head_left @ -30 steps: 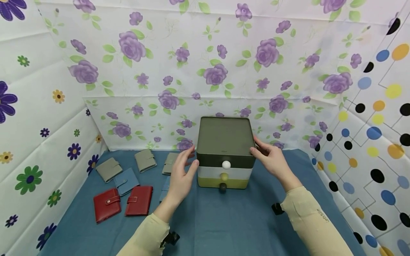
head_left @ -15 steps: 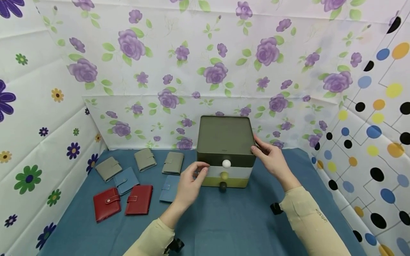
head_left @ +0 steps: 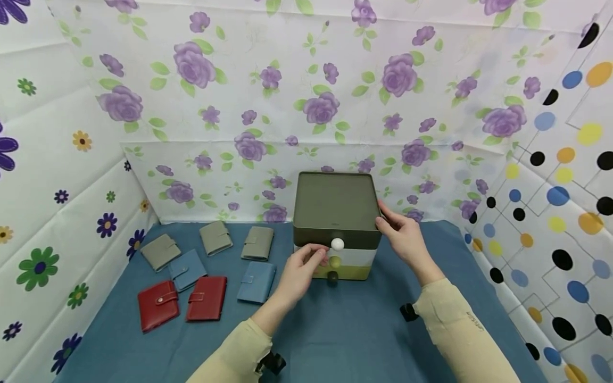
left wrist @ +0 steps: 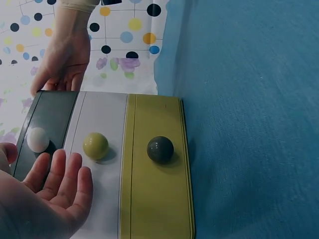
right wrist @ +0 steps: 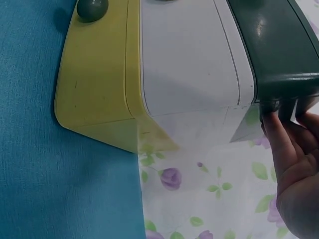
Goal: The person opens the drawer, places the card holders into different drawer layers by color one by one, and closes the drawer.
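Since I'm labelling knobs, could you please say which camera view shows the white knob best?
The left wrist view: the white knob appears whole and largest there. The head view shows it too, but smaller; the right wrist view does not show it.

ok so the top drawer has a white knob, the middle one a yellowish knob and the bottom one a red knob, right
Not quite: the bottom drawer has a dark knob, not red, as the left wrist view shows. The white knob on the top drawer and yellowish knob on the middle drawer are right.
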The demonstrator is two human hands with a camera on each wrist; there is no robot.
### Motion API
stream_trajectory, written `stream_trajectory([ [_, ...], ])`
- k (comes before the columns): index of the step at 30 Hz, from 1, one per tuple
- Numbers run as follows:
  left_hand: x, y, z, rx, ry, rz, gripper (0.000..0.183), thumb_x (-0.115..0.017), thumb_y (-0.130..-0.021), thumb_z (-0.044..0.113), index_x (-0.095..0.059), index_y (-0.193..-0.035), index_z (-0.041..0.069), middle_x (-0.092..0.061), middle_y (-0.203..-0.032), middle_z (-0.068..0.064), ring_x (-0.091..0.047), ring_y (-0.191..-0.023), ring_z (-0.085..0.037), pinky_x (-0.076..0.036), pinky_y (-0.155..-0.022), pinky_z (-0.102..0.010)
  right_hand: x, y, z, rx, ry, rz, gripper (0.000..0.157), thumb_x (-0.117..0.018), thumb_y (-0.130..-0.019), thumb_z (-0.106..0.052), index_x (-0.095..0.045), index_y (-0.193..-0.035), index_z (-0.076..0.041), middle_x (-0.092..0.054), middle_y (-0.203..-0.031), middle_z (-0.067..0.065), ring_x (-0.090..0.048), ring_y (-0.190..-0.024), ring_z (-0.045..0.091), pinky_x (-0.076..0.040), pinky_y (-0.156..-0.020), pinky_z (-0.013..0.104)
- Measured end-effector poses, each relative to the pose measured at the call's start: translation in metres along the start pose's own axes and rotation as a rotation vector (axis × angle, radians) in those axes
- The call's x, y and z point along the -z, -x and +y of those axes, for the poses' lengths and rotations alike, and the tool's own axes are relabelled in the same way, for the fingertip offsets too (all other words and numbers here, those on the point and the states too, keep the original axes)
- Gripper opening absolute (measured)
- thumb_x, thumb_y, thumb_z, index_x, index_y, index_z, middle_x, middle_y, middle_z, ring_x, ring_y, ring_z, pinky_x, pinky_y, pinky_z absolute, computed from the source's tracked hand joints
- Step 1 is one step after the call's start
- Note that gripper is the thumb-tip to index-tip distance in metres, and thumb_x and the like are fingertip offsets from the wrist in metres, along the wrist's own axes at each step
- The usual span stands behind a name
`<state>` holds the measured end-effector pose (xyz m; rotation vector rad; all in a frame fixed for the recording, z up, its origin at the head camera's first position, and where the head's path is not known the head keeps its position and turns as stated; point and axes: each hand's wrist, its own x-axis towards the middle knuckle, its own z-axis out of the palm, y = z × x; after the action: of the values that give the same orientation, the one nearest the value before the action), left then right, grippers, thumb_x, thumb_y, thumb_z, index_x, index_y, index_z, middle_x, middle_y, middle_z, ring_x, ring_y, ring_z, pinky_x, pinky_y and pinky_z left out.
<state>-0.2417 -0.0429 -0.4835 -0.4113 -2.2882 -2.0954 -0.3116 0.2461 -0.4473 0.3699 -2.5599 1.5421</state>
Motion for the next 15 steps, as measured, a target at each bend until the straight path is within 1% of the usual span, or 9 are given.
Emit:
stream_trajectory([
  [3,0.0013,-0.0022,0.0,-0.007,0.021,0.03,0.032,-0.058,-0.113,0.026,-0.071,-0.128,0.001,-0.074,-0.114,-0.021,-0.071,-0.107,-0.037,-0.055,-0.093,-0.059,-0.0042,-0.0036,-0.0024,0.01,0.015,0.003,0.058,-0.058,-0.111,-0.045,-0.044,-0.164,-0.026,-0.048,-0.163,0.006,-0.055,-0.142,0.03,-0.051,-0.108,0.052],
  [6,0.002,-0.003,0.0008,-0.004,0.031,0.05,0.033,-0.058,-0.113,0.027,-0.071,-0.129,0.001,-0.075,-0.115,-0.02,-0.071,-0.108,-0.037,-0.055,-0.094,-0.059,-0.0073,-0.0071,-0.0039,0.015,0.024,0.009,0.057,-0.057,-0.111,-0.045,-0.044,-0.163,-0.026,-0.05,-0.161,0.007,-0.055,-0.142,0.031,-0.051,-0.108,0.054],
  [11,-0.0017,-0.0053,-0.0003,-0.006,0.025,0.039,0.034,-0.058,-0.113,0.028,-0.07,-0.131,0.001,-0.075,-0.118,-0.021,-0.071,-0.109,-0.038,-0.055,-0.093,-0.056,-0.0081,-0.0103,-0.0017,0.008,0.024,0.033,0.055,-0.055,-0.112,-0.045,-0.045,-0.163,-0.026,-0.05,-0.161,0.007,-0.052,-0.144,0.032,-0.048,-0.111,0.056],
  [15,-0.0054,-0.0069,0.0006,-0.013,0.029,0.031,0.034,-0.058,-0.113,0.028,-0.07,-0.13,0.001,-0.075,-0.119,-0.02,-0.07,-0.111,-0.039,-0.055,-0.097,-0.058,-0.0068,-0.0085,0.0009,-0.001,0.003,0.049,0.053,-0.055,-0.113,-0.044,-0.047,-0.162,-0.026,-0.048,-0.162,0.006,-0.049,-0.147,0.031,-0.046,-0.113,0.055],
])
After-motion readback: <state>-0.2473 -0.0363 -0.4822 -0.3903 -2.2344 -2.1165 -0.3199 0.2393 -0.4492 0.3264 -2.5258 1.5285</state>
